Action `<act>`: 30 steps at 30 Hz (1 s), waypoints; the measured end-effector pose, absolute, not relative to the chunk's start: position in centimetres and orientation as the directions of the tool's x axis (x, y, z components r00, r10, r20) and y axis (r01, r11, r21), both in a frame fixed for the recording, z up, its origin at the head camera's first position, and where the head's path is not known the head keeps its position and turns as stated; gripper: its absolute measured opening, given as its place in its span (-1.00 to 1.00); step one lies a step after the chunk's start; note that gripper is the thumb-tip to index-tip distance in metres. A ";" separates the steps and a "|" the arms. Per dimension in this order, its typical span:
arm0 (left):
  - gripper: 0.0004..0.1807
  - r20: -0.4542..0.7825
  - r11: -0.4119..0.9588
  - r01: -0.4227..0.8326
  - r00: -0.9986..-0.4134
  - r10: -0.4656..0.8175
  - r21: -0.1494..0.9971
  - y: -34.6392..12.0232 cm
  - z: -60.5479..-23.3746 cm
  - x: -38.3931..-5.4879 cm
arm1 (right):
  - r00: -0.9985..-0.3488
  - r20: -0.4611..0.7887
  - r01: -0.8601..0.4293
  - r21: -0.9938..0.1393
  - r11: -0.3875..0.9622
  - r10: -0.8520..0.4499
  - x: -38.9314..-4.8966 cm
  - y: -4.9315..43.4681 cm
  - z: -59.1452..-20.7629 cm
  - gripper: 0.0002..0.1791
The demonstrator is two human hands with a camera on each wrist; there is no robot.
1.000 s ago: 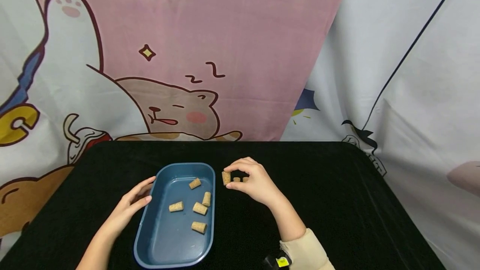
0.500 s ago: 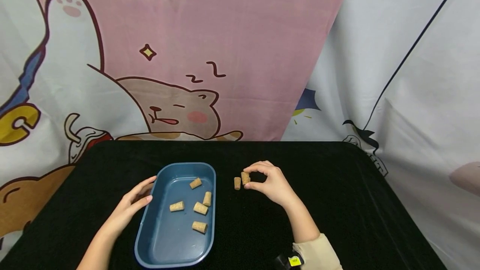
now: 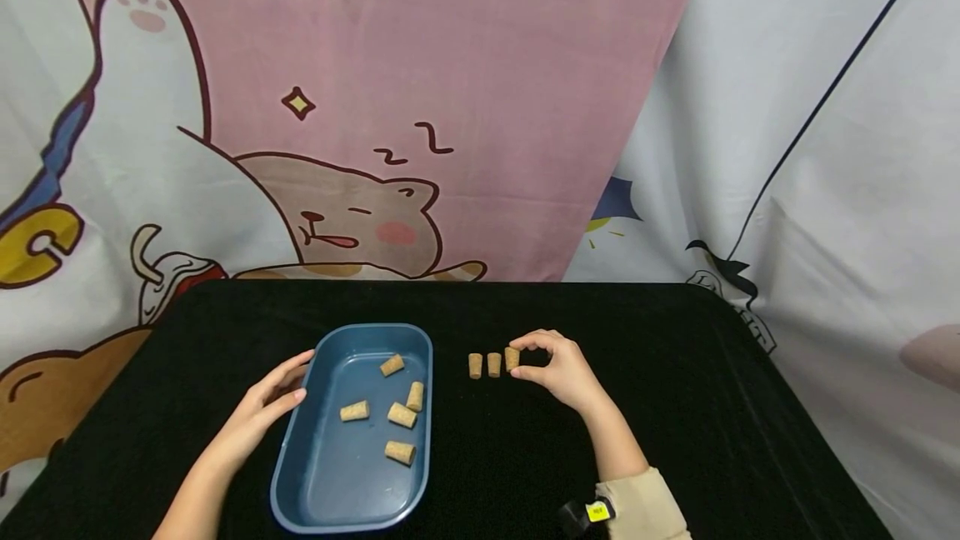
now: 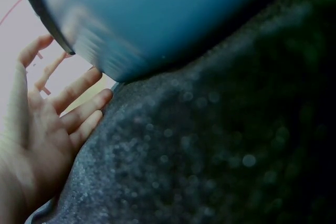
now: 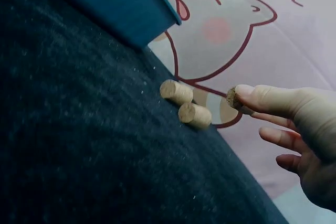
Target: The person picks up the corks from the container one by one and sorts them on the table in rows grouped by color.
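Observation:
My right hand (image 3: 561,367) pinches a cork (image 3: 512,358) between thumb and index finger, just right of two upright corks that stand side by side. The nearer of these is the middle cork (image 3: 493,365); the left cork (image 3: 476,366) stands beyond it. In the right wrist view the pinched cork (image 5: 234,98) is mostly covered by the thumb. My left hand (image 3: 258,407) touches the left rim of a blue tray (image 3: 348,515), its fingers fairly straight along the outside. Several corks lie inside the tray, among them one cork (image 3: 355,411) at the left.
A black cloth (image 3: 675,407) covers the table under everything. Behind it hangs a curtain (image 3: 525,107) with cartoon animals. A black wrist strap with a yellow label (image 3: 597,511) sits at the right sleeve.
My right hand has carried its cork rightward, from near the tray, past the two standing corks, to their right side. The left hand and tray have stayed in place.

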State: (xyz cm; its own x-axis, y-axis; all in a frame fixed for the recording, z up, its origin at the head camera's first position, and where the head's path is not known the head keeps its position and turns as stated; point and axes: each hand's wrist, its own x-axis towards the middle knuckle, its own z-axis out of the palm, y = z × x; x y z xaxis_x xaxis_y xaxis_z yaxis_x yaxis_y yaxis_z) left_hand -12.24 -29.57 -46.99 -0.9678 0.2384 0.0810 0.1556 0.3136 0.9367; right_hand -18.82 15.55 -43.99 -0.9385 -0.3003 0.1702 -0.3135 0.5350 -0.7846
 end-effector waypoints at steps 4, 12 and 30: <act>-0.43 0.086 0.316 0.162 -0.967 0.239 0.935 -29.6 -47.0 -12.3 | -0.947 0.149 -0.290 -0.782 0.552 -0.286 -19.1 15.8 -44.7 -0.65; -0.43 0.082 0.316 0.155 -0.969 0.232 0.936 -29.5 -47.0 -12.4 | -0.952 0.151 -0.280 -0.785 0.553 -0.267 -19.7 16.0 -46.5 -0.64; -0.43 0.082 0.329 0.155 -0.971 0.224 0.931 -29.5 -47.0 -12.2 | -0.967 0.102 -0.221 -0.796 0.564 -0.235 -20.1 15.9 -47.9 -0.66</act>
